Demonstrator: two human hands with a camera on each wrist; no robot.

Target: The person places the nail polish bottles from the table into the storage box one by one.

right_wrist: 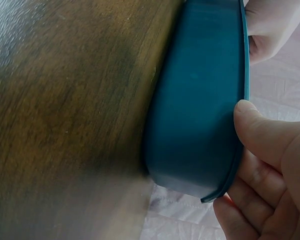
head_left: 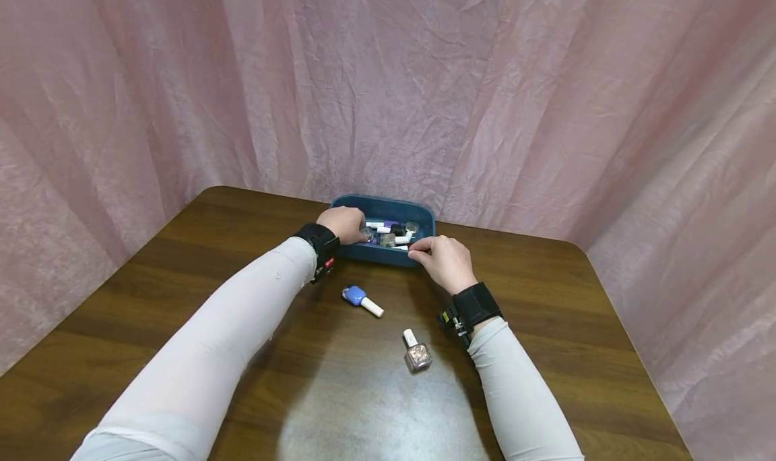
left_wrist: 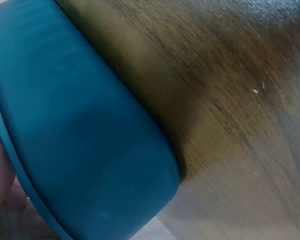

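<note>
A blue-teal bin [head_left: 388,253] stands at the back of the table with several nail polish bottles [head_left: 388,239] inside, many with white caps. My left hand [head_left: 343,224] reaches over its left end, fingertips down among the bottles; in the left wrist view the bin's wall hides most of its fingers. At the right front corner, my right hand [head_left: 441,259] has thumb and forefinger close together by the rim, right at a white cap. In the right wrist view the thumb [right_wrist: 255,122] overlaps the rim, other fingers curled beyond it; I cannot tell what they pinch.
On the table before the bin lie a blue nail polish bottle [head_left: 354,295] with a white cap and a glittery square nail polish bottle [head_left: 418,358]. The brown wooden table [head_left: 254,211] backs onto a pink curtain [head_left: 388,97].
</note>
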